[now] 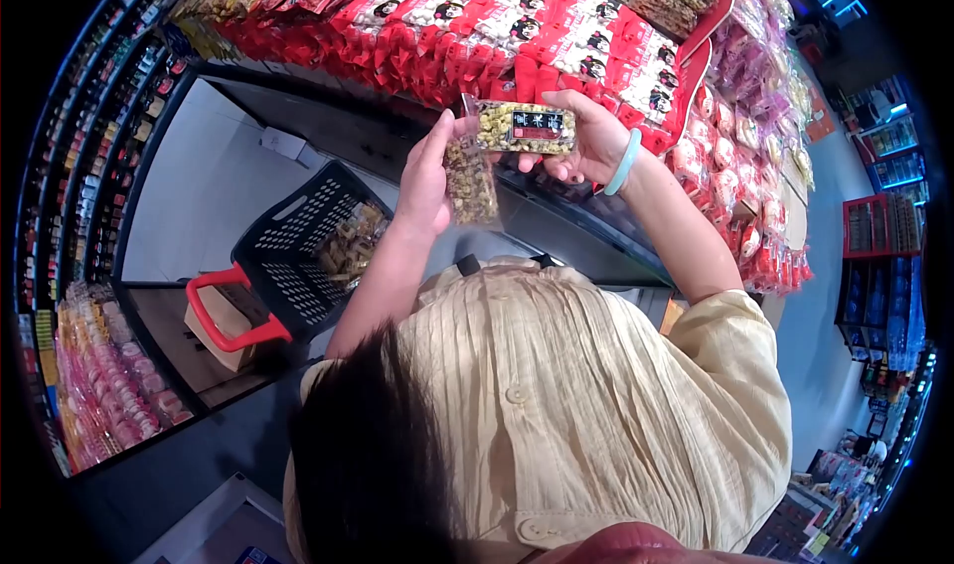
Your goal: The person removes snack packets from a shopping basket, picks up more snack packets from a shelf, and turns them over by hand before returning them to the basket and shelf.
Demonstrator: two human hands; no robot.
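Observation:
My left hand [425, 179] grips a clear bag of puffed snack pieces [471, 181] that hangs lengthwise beside the palm. In my right hand [600, 139], with a pale green bangle [624, 162] at the wrist, a labelled snack pack [527, 128] lies crosswise between thumb and fingers. Its black label carries white characters, and yellowish-green pieces show through the wrapper. The two packs meet and overlap at the left end of the labelled one. Both are held in front of my chest, above the near edge of the display.
Red-and-white snack bags [517, 17] fill the display ahead. A dark shopping basket [288, 251] with a red handle [227, 337] stands at lower left, holding several packs [353, 244]. Pink packaged goods [109, 385] sit at far left. More bags [730, 166] hang at right.

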